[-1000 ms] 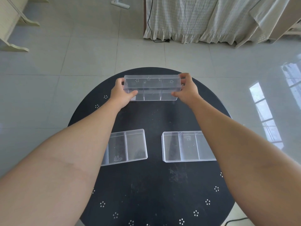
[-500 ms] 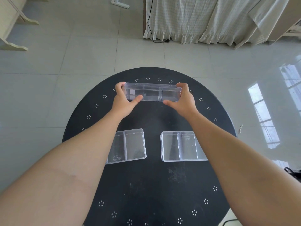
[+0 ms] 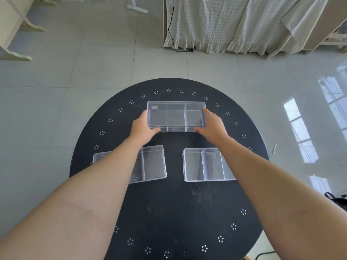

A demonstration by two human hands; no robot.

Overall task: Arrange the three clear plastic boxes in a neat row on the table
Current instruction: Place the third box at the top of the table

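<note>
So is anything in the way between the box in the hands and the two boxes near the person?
Nothing visible. The held box sits between the left hand and right hand; only bare black table separates it from the left box and right box.

Three boxes lie on the desk (image 3: 169,212). The far box (image 3: 176,116) sits toward the far edge, centred. The left box (image 3: 150,164) and the right box (image 3: 204,165) lie side by side nearer the middle, well apart from the far one, a gap between them.
</note>
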